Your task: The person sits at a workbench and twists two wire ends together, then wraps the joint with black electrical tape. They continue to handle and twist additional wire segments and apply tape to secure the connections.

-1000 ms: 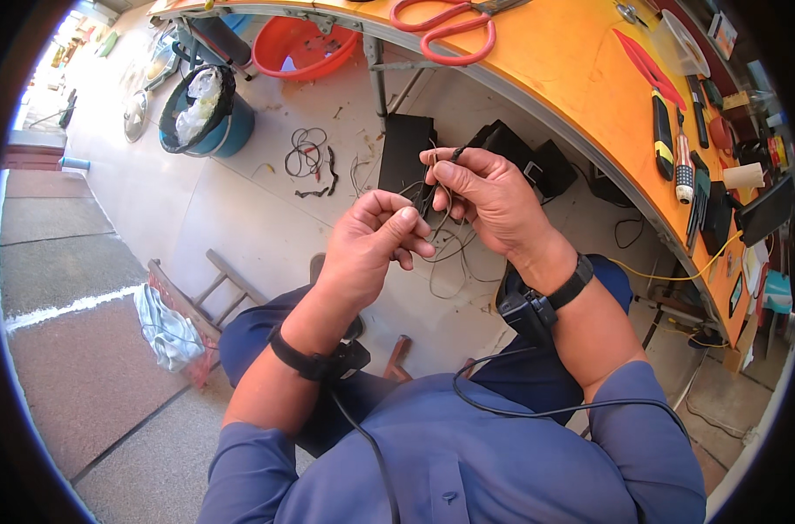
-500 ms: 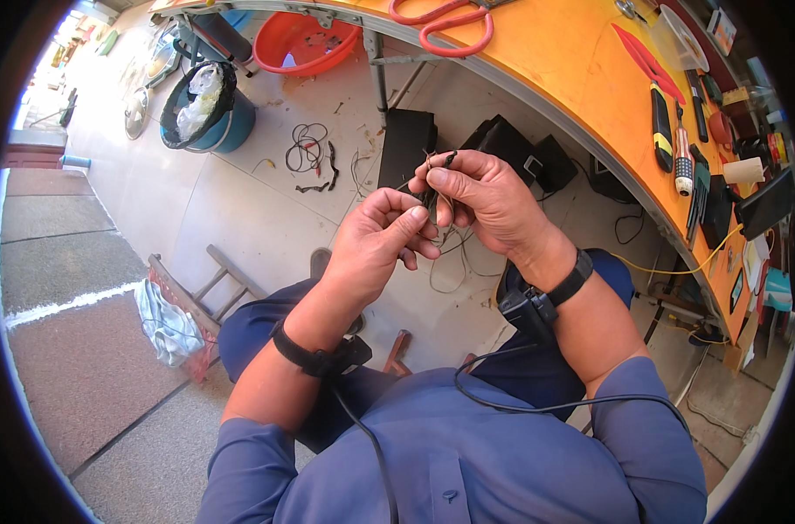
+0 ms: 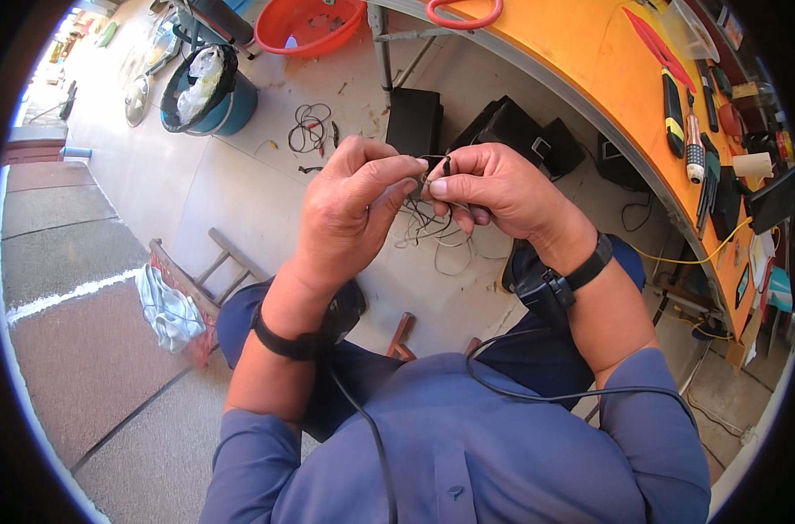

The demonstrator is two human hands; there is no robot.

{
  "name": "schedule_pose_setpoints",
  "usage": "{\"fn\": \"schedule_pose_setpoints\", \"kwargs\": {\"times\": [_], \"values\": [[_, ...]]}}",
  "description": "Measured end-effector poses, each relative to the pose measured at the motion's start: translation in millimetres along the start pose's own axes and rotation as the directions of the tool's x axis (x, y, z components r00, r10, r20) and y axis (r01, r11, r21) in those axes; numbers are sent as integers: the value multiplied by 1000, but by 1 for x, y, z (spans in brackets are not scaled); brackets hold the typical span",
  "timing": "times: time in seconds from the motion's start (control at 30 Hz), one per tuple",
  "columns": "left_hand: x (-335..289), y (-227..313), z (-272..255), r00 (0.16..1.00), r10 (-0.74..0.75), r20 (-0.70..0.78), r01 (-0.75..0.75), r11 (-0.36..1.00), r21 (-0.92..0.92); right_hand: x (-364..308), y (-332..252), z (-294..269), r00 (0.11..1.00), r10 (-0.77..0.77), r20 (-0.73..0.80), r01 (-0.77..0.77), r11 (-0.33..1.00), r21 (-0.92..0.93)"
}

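In front of my chest, both hands meet over a thin dark cable (image 3: 429, 218) whose loops hang down below the fingers. My right hand (image 3: 494, 188) pinches it between thumb and forefinger, and a short black piece sticks up from that grip. Close beside it, my left hand (image 3: 349, 196) has its thumb and forefinger brought together at the cable's upper part, its back turned up. The fingertips hide just where the strands cross. Each wrist wears a black strap with a small dark device.
An orange workbench (image 3: 572, 52) curves along the right, bearing red-handled scissors (image 3: 464, 12), a utility knife (image 3: 673, 113) and a screwdriver (image 3: 694, 148). Beneath are black boxes (image 3: 413, 120). Farther left lie a coil of wire (image 3: 310, 128), a blue bucket (image 3: 236, 109) and a red basin (image 3: 310, 35).
My left hand has risen and rolled over, its back now showing, and its fingertips have come closer to the right hand's. The right hand stays pinched on the cable.
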State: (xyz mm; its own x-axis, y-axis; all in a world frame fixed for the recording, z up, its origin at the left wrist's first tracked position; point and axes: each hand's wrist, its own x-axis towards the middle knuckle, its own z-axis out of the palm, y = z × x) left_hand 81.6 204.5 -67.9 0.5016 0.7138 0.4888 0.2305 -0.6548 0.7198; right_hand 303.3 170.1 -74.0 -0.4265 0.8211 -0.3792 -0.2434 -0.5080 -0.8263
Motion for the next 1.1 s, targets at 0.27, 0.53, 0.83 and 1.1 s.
{"fn": "schedule_pose_setpoints", "kwargs": {"times": [0.27,0.53,0.83,1.1], "values": [[-1,0,-2,992,101,73,-110,985,132,-2,-1,2,998,48,43,-47,998,-34],[-3,3,-2,992,110,61,-121,971,206,-4,-2,3,999,-6,-34,3,997,-73],[-8,9,5,997,-66,42,58,984,168,-4,2,12,981,-164,-101,141,970,-200],[-8,9,2,390,-703,595,852,29,-523,0,13,16,766,-642,31,423,468,-776]]}}
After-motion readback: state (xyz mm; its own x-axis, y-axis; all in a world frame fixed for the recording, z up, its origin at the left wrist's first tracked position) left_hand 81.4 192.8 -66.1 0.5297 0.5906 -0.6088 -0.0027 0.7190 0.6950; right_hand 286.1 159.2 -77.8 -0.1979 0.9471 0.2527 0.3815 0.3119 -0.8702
